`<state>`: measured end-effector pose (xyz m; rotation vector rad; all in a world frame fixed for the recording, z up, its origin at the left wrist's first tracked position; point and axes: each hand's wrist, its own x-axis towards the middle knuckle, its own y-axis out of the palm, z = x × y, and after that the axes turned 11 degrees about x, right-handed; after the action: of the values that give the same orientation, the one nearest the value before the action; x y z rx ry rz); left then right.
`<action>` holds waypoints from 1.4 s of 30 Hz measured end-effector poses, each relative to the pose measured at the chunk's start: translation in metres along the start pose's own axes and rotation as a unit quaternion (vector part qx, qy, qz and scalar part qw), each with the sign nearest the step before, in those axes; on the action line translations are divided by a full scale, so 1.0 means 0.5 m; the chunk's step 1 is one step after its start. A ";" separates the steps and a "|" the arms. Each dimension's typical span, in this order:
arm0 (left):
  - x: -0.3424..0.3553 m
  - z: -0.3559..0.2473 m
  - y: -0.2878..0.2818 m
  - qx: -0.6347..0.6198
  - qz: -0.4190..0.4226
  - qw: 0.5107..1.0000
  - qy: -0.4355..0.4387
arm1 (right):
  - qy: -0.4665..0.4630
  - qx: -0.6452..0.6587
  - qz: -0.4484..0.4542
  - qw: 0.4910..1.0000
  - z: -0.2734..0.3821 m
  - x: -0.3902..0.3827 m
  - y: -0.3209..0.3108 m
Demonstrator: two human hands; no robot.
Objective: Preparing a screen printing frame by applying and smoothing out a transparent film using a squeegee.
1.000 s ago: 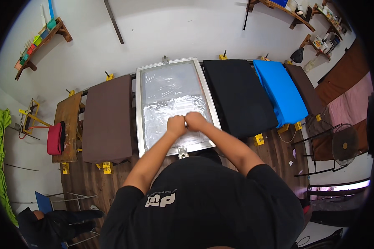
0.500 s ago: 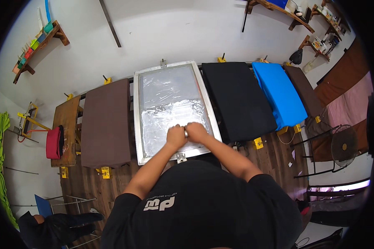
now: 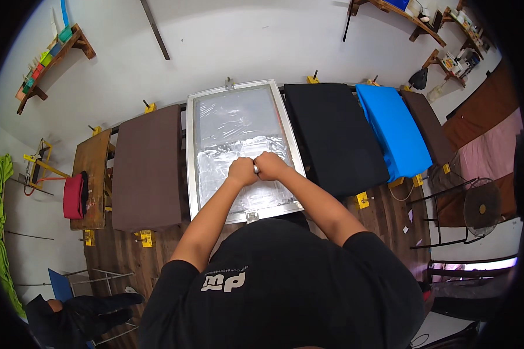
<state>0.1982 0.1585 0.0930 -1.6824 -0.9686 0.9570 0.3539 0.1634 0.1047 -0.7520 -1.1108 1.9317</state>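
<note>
A screen printing frame (image 3: 191, 145) with silver edges lies over a board in the middle of the row. Shiny, wrinkled clear film (image 3: 227, 119) covers its mesh. My left hand (image 3: 242, 171) and my right hand (image 3: 269, 166) are closed side by side above the lower half of the mesh, knuckles outward. A small silvery bit shows between them; whatever they grip is hidden beneath the fingers. Metal clamps hold the frame at its far end (image 3: 229, 84) and its near end (image 3: 251, 216).
Left of the frame is a brown cloth-covered board (image 3: 148, 168); to the right are black (image 3: 335, 139) and blue (image 3: 395, 131) ones. Yellow brackets (image 3: 363, 200) jut from the boards' ends. A fan (image 3: 481, 209) stands at right. Another person (image 3: 78, 314) is at lower left.
Both closed hands have moved together away from me, a short way up the mesh. The whole view has shifted slightly; the frame stays in its place between the boards.
</note>
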 end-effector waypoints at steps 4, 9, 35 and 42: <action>-0.045 -0.006 0.018 0.004 0.052 0.998 0.020 | -0.013 -0.008 0.053 0.998 0.020 -0.049 0.010; -0.143 -0.041 0.016 -0.005 0.094 0.995 0.043 | 0.005 0.006 0.106 0.994 0.066 -0.132 0.043; -0.017 0.009 -0.008 -0.035 0.006 0.999 -0.003 | 0.005 0.030 -0.001 1.000 0.010 -0.021 -0.017; -0.081 -0.020 0.010 0.005 0.081 0.996 0.024 | -0.014 0.007 0.059 0.998 0.029 -0.077 0.027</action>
<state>0.1925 0.1170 0.0978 -1.7875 -0.8047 1.0205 0.3585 0.1201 0.1036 -0.8000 -1.0899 2.0533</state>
